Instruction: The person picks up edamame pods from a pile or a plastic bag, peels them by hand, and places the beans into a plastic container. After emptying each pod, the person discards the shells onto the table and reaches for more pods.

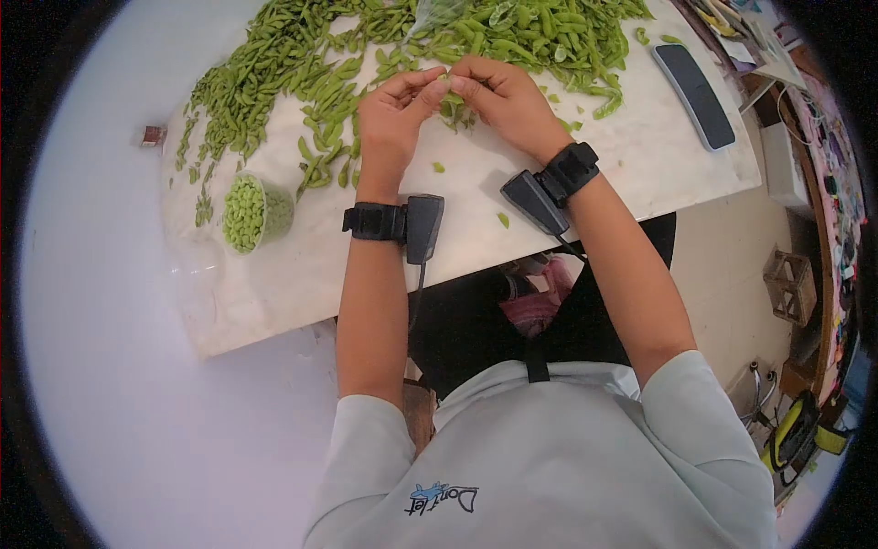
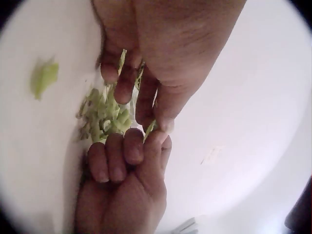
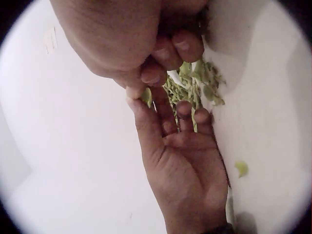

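Left hand [image 1: 391,114] and right hand [image 1: 508,101] pinch a pod [image 3: 147,97] between their fingertips; squeezed too hard, it could spit any bean onto the table [image 1: 302,265], missing the cup [image 1: 278,209] outside the left wrist.

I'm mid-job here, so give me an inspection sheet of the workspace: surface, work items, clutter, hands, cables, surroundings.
Surface: white table, pods spread along its far side.
Work items: green pods in a large heap; tub of shelled beans at the left; one pod between the fingertips.
Clutter: loose green bits near the hands; dark flat device at the right.
Left hand: pinches the pod.
Right hand: pinches the same pod, thumb tips meeting.
Cables: one thin dark cable below the left wrist camera, another below the right.
Surroundings: crate on the floor, right; crowded shelf beyond.
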Motion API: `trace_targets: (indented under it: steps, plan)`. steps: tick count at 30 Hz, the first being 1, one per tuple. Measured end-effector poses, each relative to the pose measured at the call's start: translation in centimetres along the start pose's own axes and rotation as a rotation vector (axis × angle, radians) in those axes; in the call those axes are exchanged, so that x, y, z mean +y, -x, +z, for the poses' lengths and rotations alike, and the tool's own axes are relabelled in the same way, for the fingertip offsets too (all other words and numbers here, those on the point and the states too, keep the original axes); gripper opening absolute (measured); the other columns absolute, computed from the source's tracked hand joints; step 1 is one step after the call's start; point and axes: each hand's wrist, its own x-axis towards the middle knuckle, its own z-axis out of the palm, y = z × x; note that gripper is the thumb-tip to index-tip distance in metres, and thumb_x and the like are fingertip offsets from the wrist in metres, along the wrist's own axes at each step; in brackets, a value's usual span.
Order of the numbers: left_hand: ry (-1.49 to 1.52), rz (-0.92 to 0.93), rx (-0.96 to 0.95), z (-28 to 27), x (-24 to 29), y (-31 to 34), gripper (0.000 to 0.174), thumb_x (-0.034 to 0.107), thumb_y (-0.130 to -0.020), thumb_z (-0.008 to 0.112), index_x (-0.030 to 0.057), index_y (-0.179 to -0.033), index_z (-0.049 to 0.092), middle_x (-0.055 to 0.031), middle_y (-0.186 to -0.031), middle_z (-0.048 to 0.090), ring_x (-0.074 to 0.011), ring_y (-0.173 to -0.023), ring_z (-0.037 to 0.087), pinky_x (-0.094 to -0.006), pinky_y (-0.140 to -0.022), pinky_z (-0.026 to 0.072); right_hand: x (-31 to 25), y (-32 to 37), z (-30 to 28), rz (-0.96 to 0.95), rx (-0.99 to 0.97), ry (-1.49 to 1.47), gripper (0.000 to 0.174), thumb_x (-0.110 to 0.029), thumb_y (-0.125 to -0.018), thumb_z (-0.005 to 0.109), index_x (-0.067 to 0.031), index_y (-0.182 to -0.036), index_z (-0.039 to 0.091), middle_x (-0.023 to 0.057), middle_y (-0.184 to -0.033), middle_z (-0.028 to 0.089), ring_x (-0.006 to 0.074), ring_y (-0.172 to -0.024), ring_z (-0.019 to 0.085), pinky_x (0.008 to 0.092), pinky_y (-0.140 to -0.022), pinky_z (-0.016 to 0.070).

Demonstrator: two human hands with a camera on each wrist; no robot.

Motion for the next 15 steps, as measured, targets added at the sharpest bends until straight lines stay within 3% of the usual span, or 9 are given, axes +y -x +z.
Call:
trace_targets:
  steps: [2,5,8,11,15]
  plan:
    - [0.014,-0.015,-0.004,-0.4,-0.6,-0.3,0.025,0.02,-0.088,0.062,-0.0011,-0.101,0.065,-0.0026,-0.082,0.064,-0.0086,-0.067,0.055,-0.0218,-0.064,0.0446,0.2,-0.2,0.2,-0.043,-0.005,0.0,0.021,-0.021,-0.091,0.054,-0.0008,-0.087,0.057,0.0037,-0.067,0.051,0.0108,-0.061,0.043,0.0274,-0.057,0.039]
    - [0.093,-0.026,0.092,0.1,-0.6,-0.6,0.024,0.02,-0.091,0.058,-0.0012,-0.1,0.064,-0.0038,-0.081,0.064,-0.0084,-0.066,0.054,-0.0214,-0.063,0.0439,0.6,-0.2,0.2,0.04,0.027,0.042,0.022,-0.023,-0.09,0.055,-0.001,-0.086,0.057,0.0019,-0.067,0.051,0.0102,-0.061,0.044,0.0265,-0.058,0.0391]
    - [0.137,0.114,0.193,-1.0,-0.4,-0.5,0.023,0.019,-0.092,0.056,-0.0019,-0.101,0.062,-0.0062,-0.083,0.065,-0.0084,-0.067,0.054,-0.0215,-0.063,0.0439,0.2,-0.1,0.2,0.116,0.047,-0.014,0.023,-0.024,-0.089,0.057,-0.0013,-0.085,0.058,-0.0001,-0.066,0.051,0.0088,-0.06,0.044,0.0251,-0.057,0.0385]
    - [0.014,0.173,0.352,-2.3,3.0,2.4,0.024,0.019,-0.093,0.054,-0.0029,-0.102,0.06,-0.0085,-0.087,0.066,-0.0089,-0.068,0.054,-0.0219,-0.064,0.0446,0.0,-0.1,0.1,0.152,0.065,0.061,0.025,-0.025,-0.089,0.057,-0.0006,-0.085,0.059,-0.0011,-0.065,0.051,0.0074,-0.06,0.043,0.0239,-0.057,0.0378]
    - [-0.223,0.209,0.521,-6.2,5.7,8.8,0.017,0.009,-0.087,0.061,-0.0039,-0.098,0.062,-0.01,-0.089,0.067,-0.0097,-0.07,0.055,-0.0227,-0.067,0.046,0.1,-0.2,0.2,0.201,0.078,0.018,0.025,-0.024,-0.089,0.058,0.0001,-0.085,0.059,-0.0036,-0.065,0.05,0.0061,-0.061,0.042,0.0228,-0.056,0.0362]
